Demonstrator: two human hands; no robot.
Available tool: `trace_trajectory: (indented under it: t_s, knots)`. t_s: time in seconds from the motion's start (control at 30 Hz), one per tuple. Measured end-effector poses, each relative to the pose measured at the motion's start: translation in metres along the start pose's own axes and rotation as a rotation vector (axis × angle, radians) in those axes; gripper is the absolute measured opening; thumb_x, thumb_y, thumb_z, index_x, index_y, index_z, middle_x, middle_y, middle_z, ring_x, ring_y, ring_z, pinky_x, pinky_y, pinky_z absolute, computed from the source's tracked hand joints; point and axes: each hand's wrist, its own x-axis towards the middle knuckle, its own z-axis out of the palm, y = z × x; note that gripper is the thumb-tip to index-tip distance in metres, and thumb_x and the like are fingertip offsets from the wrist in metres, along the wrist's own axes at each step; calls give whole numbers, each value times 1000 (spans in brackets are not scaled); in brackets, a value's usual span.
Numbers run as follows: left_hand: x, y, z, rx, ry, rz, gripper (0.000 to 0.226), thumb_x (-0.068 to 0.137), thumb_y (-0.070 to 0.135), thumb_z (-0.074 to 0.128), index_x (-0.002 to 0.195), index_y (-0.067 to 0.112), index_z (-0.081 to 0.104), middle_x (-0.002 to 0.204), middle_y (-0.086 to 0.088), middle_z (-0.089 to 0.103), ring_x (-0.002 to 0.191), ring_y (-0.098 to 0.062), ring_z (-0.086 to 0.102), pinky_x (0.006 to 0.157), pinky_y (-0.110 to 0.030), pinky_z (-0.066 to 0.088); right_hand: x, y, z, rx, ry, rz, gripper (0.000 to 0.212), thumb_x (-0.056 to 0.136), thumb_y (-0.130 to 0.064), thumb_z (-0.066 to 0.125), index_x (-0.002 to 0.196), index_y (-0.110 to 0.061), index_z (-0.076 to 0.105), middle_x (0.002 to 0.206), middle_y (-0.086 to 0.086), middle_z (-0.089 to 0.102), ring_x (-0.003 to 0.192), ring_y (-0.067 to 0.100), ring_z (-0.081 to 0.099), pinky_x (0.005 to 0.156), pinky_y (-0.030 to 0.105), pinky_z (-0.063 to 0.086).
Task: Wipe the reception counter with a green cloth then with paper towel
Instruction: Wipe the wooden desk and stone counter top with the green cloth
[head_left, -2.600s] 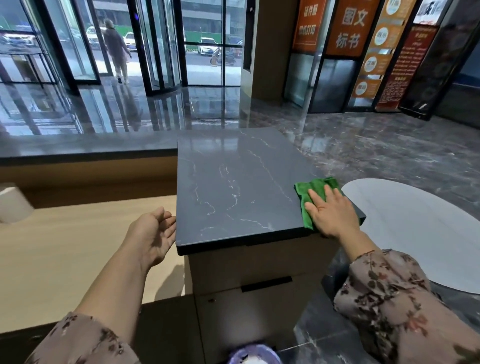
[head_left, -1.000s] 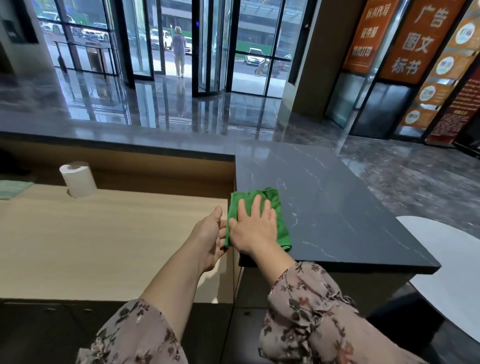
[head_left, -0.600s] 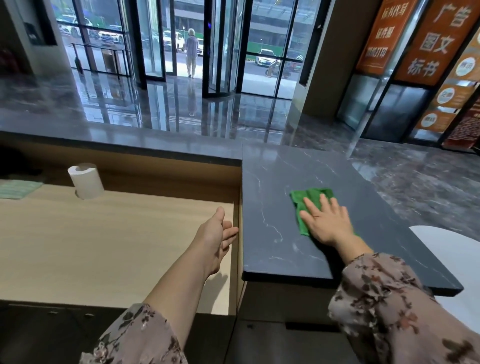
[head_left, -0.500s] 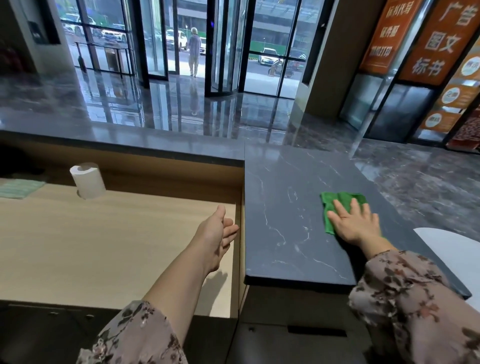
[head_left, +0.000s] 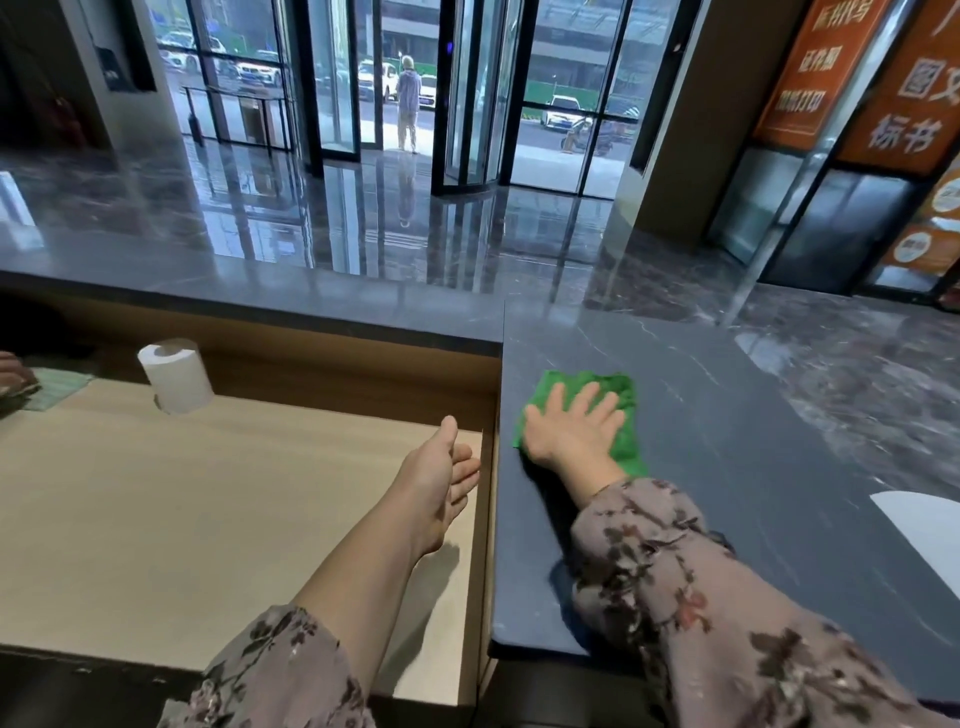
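The dark marble reception counter (head_left: 727, 467) runs from the centre to the right. A green cloth (head_left: 618, 392) lies flat on it near its left edge. My right hand (head_left: 571, 426) presses palm-down on the cloth with fingers spread. My left hand (head_left: 439, 478) hovers open, palm turned inward, over the lower wooden desk (head_left: 182, 509), just left of the counter's edge, holding nothing. A white paper towel roll (head_left: 174, 375) stands upright at the back of the wooden desk.
A raised dark ledge (head_left: 260, 296) borders the desk's far side. A pale green cloth (head_left: 57, 387) lies at the desk's far left beside another person's hand (head_left: 10, 371). A white round surface (head_left: 919, 540) shows at the right. Glass doors and a person stand far ahead.
My right hand has slid the green cloth from the counter's right side back to its left edge and a little farther away. My left hand has stayed hovering over the wooden desk.
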Motion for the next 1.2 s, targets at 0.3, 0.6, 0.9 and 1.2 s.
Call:
trace_trajectory:
  t_s: [0.3,0.6,0.9,1.2]
  knots:
    - [34,17,8,16,52,-13,63,100,51,29,142,5,42,148,-11,44,136,-23,43,115,-39,26,52,22,-7,-88,-10,-393,60,97,-59,10,152,-37,-1,160,8,-15,146,31,-15,118,49,-6]
    - [49,27,-8,66,79,-8,61,100,52,27,135,8,52,138,-8,55,127,-22,53,110,-40,34,150,45,-28,-15,-34,-31,63,96,-61,14,153,-37,3,158,18,-16,144,41,-14,115,59,-5]
    - [57,29,-6,94,80,2,61,100,53,28,134,8,53,136,-8,57,123,-21,56,107,-39,37,149,-17,-31,-23,-62,-140,61,99,-54,14,153,-30,0,156,22,-19,143,43,-15,115,57,-9]
    - [56,25,0,6,73,1,62,100,53,25,134,8,52,137,-10,57,123,-21,56,102,-36,38,111,-46,-14,-129,-12,-472,63,96,-46,31,153,-29,11,159,9,-16,146,34,-15,117,52,-7]
